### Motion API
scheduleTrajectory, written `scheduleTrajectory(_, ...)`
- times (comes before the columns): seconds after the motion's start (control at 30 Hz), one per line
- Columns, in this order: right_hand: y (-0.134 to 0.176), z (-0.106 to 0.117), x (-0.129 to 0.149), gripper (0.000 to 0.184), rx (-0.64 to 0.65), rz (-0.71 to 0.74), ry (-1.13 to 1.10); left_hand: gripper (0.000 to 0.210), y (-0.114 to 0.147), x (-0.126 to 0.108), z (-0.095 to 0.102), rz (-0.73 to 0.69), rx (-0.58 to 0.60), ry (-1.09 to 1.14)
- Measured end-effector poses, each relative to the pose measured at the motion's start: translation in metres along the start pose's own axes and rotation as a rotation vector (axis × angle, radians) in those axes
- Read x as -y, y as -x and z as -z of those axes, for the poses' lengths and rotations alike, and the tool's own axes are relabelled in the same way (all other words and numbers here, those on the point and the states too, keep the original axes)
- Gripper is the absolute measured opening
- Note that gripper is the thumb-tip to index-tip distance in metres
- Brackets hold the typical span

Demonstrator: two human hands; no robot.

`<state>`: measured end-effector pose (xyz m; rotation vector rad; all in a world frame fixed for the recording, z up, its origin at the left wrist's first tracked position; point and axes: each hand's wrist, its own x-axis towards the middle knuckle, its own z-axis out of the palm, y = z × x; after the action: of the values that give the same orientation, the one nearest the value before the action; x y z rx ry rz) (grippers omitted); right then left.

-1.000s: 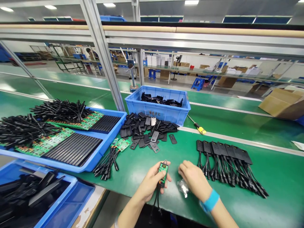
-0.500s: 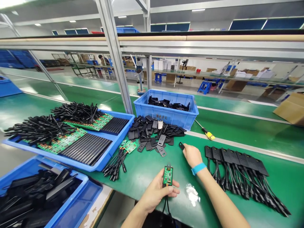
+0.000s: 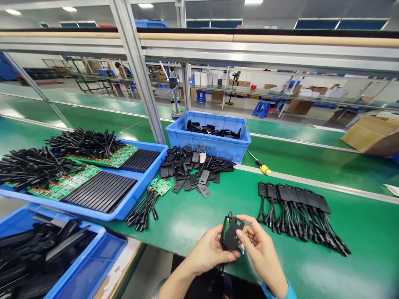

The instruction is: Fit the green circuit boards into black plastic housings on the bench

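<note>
Near the bench's front edge, my left hand [image 3: 209, 249] is closed around a black plastic case with a green circuit board [image 3: 226, 228] in it. A cable hangs below it. My right hand [image 3: 260, 243] pinches a black cover plate [image 3: 233, 233] with small cut-outs, held at a tilt over the board, part of which still shows along the left side. Some shiny clear material [image 3: 241, 248] is partly hidden behind the fingers. Loose black covers [image 3: 204, 177] lie in a pile beyond my hands. Off to the right, several closed black units with cables [image 3: 293, 199] lie in a row.
A blue bin [image 3: 207, 143] of black parts stands behind the pile. To the left, a blue tray [image 3: 115, 215] carries boards with cables and black cases. Loose boards with cables [image 3: 149, 203] lie beside it. A yellow-handled screwdriver [image 3: 264, 169] rests right of the bin.
My right hand has come in from the right with the cover plate and brought it against the case in my left hand. The view has shifted slightly.
</note>
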<state>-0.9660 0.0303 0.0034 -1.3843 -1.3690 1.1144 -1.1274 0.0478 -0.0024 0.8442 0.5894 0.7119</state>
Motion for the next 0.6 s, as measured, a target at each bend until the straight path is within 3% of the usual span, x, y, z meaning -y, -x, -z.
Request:
scheduleTrajectory(0.33, 0.005, 0.006, 0.002, 0.030, -0.023, 0.084, 0.054, 0.055, 0.002, 0.003, -0.010, 0.012, -0.003, -0.087)
scheduleTrajectory(0.5, 0.006, 0.006, 0.004, 0.043, -0.014, -0.066, -0.131, 0.048, 0.004, 0.001, -0.014, -0.004, -0.018, -0.176)
scheduleTrajectory(0.6, 0.005, 0.008, 0.003, 0.039, 0.096, -0.107, -0.165, 0.046, 0.006, 0.000, -0.016, -0.055, -0.002, -0.264)
